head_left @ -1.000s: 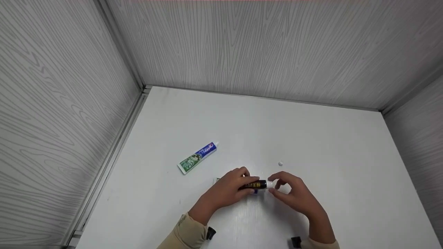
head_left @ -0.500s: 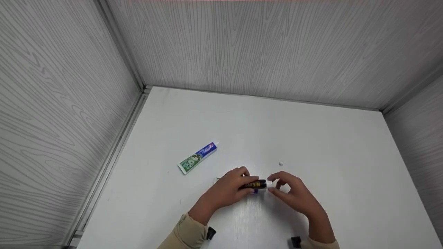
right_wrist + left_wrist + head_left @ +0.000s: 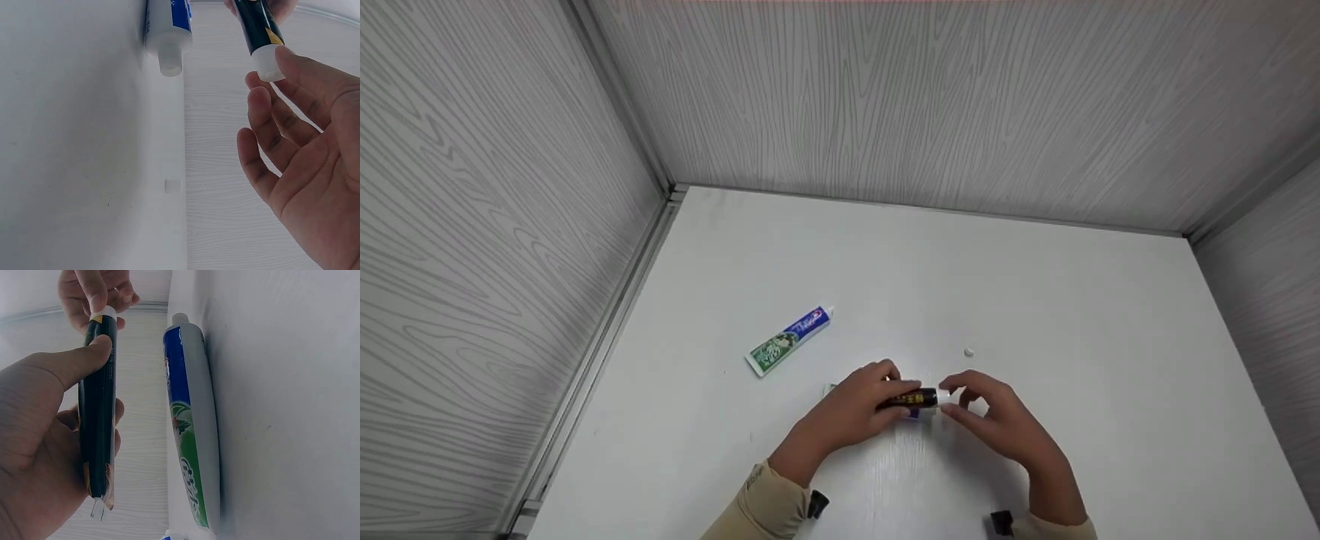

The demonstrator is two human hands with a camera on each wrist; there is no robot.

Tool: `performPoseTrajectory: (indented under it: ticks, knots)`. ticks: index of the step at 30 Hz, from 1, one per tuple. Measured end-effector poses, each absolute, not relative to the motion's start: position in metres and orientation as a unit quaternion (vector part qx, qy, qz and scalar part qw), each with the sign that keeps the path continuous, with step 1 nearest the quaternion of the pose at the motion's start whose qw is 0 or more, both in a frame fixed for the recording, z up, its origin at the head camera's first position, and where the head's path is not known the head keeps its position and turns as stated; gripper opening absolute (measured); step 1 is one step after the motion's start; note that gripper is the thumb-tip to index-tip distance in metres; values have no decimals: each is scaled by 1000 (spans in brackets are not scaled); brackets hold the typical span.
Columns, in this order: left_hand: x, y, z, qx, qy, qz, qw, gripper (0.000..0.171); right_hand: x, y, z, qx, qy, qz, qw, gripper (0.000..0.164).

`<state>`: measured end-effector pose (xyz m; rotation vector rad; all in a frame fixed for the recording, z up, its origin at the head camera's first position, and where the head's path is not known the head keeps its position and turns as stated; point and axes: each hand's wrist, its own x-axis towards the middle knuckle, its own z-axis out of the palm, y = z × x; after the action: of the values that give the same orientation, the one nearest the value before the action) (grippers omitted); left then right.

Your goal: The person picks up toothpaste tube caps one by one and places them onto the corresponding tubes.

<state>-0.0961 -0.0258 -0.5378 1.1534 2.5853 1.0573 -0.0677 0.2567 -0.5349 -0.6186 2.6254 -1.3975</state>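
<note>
My left hand (image 3: pixel 851 405) grips a black toothpaste tube (image 3: pixel 913 398) with yellow lettering, its thumb pressed along the tube in the left wrist view. The tube's white cap (image 3: pixel 266 63) points right, and my right hand (image 3: pixel 997 416) pinches it between thumb and finger, the other fingers loosely bent. Below the held tube lies a blue, green and white toothpaste tube (image 3: pixel 191 427), mostly hidden by my left hand in the head view. A small white cap (image 3: pixel 968 352) rests on the table beyond my right hand.
Another blue and green toothpaste tube (image 3: pixel 789 341) lies slanted on the white table (image 3: pixel 1035 300), beyond and left of my left hand. Grey wood-grain panels (image 3: pixel 885 105) stand at the back and both sides.
The black tube and its cap stay in nearly the same place between my hands. The rest of the table looks unchanged.
</note>
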Motion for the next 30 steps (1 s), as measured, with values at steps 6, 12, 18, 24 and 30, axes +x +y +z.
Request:
performPoseTrajectory:
  ticks: [6,12,18,24,30]
  knots:
    - [-94,-25,-537,379,854,351,64,42,-66,257,-535,-202,865,-456,59,26]
    - [-95,-25,-539,380,854,349,60,42,-67,257,-534,-198,867,-453,64,26]
    - [-96,-25,-536,379,854,351,59,42,-69,257,-533,-206,867,-451,58,27]
    - [-95,-25,-536,381,856,346,55,42,-69,256,-533,-204,867,-450,61,25]
    - [-95,-25,-535,381,856,346,54,41,-68,255,-532,-200,866,-452,70,24]
